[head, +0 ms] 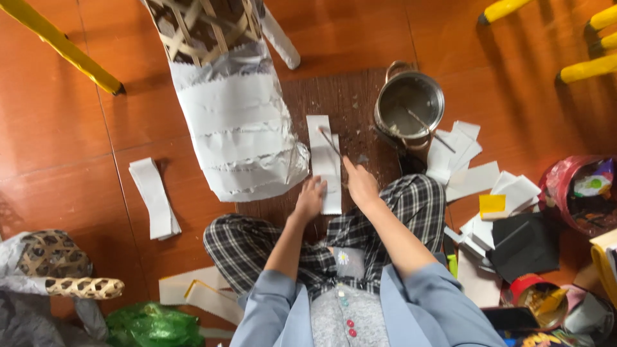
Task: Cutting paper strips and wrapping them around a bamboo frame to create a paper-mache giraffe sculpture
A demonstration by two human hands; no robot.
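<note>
At the far left a yellow pole (61,44) crosses the orange floor (58,128). Nearer lies one small stack of white paper strips (154,198); how many strips it holds I cannot tell. At the near left corner sits a woven bamboo piece (61,270), with a green plastic bag (151,324) beside it.

Left of centre stands one tall woven bamboo frame (222,83), its lower part already covered in overlapping white paper bands. It looks light and hollow, and the papered skin is likely soft and easily torn.

On the dark wooden board (350,96) in the middle lies one long white paper strip (323,160). It is thin, limp and light, and would probably tear or stick to itself where wet; the dry near end is the safest place to hold it. The left hand (310,199) rests flat on that near end, fingers spread, pinning it down and gripping nothing. The right hand (360,183) is pinched closed around one thin brush (331,144), whose tip lies on the strip's far half.

Right of the board stands one metal pot (409,104) with a stick in it. Further right is a loose pile of white paper pieces (475,180), too overlapped to count, one yellow square (492,205), black sheets (524,247), and a red bucket (578,193). Four yellow legs (588,67) show at the far right.
</note>
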